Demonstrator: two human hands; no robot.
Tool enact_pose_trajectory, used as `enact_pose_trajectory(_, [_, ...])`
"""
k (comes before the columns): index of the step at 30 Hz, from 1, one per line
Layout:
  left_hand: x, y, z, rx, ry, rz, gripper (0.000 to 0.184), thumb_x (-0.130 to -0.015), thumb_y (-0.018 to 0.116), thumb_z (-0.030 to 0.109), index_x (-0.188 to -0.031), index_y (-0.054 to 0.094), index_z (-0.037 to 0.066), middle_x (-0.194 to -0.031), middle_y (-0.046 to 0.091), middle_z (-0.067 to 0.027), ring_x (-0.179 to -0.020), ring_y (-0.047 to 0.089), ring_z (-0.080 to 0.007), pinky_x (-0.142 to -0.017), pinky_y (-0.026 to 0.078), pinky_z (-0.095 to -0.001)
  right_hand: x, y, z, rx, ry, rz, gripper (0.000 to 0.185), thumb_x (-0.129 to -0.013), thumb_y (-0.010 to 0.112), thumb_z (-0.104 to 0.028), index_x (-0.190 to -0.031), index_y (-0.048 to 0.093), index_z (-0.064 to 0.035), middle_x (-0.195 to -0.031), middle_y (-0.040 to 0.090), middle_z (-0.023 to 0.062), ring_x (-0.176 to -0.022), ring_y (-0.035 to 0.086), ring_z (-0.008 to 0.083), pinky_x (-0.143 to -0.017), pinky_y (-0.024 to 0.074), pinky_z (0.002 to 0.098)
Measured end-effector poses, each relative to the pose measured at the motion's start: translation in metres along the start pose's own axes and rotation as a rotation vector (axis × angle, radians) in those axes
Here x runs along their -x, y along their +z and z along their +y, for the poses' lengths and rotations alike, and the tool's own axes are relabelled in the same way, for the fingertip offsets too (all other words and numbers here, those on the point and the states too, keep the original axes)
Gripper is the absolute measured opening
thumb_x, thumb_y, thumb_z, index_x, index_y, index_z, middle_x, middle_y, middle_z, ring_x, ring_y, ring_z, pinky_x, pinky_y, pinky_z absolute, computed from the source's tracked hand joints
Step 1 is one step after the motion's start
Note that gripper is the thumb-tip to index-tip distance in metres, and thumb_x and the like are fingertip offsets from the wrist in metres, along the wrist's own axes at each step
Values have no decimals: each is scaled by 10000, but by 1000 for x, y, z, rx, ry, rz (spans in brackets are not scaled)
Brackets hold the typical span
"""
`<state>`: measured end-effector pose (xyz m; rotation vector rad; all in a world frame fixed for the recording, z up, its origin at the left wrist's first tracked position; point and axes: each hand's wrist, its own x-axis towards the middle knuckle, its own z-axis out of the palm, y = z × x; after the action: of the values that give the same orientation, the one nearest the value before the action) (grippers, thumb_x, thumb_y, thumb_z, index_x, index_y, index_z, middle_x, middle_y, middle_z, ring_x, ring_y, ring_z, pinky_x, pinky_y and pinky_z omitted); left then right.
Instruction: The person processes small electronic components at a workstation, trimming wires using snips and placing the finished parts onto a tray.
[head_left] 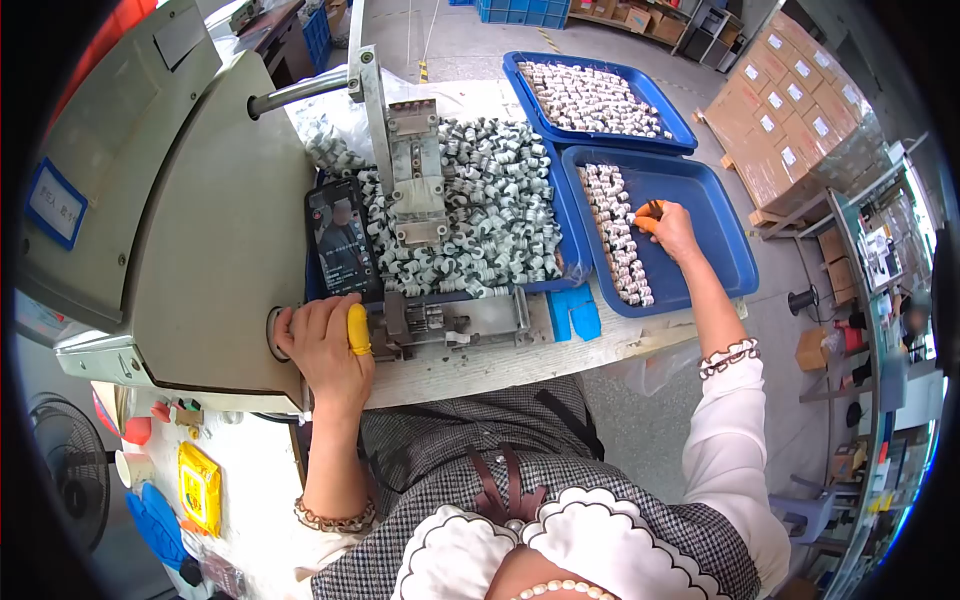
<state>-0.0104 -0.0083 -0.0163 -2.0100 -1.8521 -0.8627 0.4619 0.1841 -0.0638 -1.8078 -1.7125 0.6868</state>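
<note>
My right hand (668, 228) reaches over the near blue tray (715, 215), orange covers on its fingertips. Its fingers pinch at a small white-and-dark part (632, 218) beside the rows of similar parts (612, 235) along the tray's left side. My left hand (335, 345), with a yellow cover on one finger, is curled at the front edge of the machine (220, 210). Its fingertips are hidden, so what they grip does not show. Just right of it sits a metal fixture (455, 322), with a small white piece on it. A metal press head (415, 170) stands above the heap.
A loose heap of white-and-dark parts (490, 215) fills another blue tray. A phone (342, 240) leans by the machine. Behind stands a filled blue tray (600, 95). A blue scrap (575, 313) lies at the table's front edge. Stacked cartons (790, 100) rise at right.
</note>
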Motion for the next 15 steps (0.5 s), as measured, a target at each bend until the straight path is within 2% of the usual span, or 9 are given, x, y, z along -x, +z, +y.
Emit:
enact_pose_trajectory(3, [0, 4, 0, -10, 5, 21, 257, -755, 549, 89, -993, 646, 87, -956, 606, -36, -976, 540, -210, -1011, 245, -445, 1, 2, -3, 36, -21, 54, 217, -745, 731, -109, -940, 690, -22, -692, 664, 54, -571, 601, 97, -482, 470, 228])
enact_pose_trajectory(4, [0, 5, 1, -5, 10, 35, 255, -756, 549, 99, -992, 645, 87, -955, 606, -34, -972, 541, -206, -1009, 246, -445, 3, 2, -5, 5, 61, 54, 295, -739, 734, -106, -1016, 684, -18, -700, 665, 58, -570, 597, 92, -486, 466, 228])
enact_pose_trajectory(7, [2, 5, 1, -6, 12, 49, 258, -752, 554, 109, -993, 644, 93, -956, 607, -28, -966, 546, -202, -1008, 249, -444, -7, -4, 8, 6, 69, -94, 329, -734, 738, -91, -1052, 685, -24, -723, 672, 59, -575, 591, 88, -493, 465, 229])
enact_pose_trajectory(11, [2, 6, 3, 3, 12, 65, 261, -739, 585, 124, -992, 644, 100, -954, 610, -20, -964, 553, -196, -1005, 255, -441, 7, -5, -16, 129, -28, -43, 320, -768, 730, -111, -1075, 684, -33, -773, 686, 28, -581, 577, 82, -500, 457, 225])
enact_pose_trajectory(12, [2, 7, 3, 4, 0, 64, 261, -739, 585, 124, -992, 644, 100, -954, 610, -20, -964, 553, -196, -1005, 255, -441, 9, -6, -21, 170, -14, -51, 318, -784, 721, -123, -1089, 682, -43, -830, 697, 62, -641, 617, 118, -555, 485, 275])
enact_pose_trajectory(13, [3, 9, 3, 15, 11, 82, 269, -729, 590, 124, -992, 641, 100, -953, 610, -20, -964, 553, -197, -1004, 255, -442, 8, -6, -19, 177, -17, -59, 318, -784, 721, -123, -1089, 682, -43, -830, 697, 62, -641, 617, 118, -555, 485, 275])
enact_pose_trajectory(15, [3, 10, 3, 33, 24, 99, 295, -700, 608, 116, -994, 636, 99, -955, 608, -16, -971, 552, -196, -1002, 257, -442, 4, -8, -8, 280, -127, -41, 319, -789, 715, -133, -1102, 684, -79, -895, 690, 127, -750, 662, 212, -645, 508, 347])
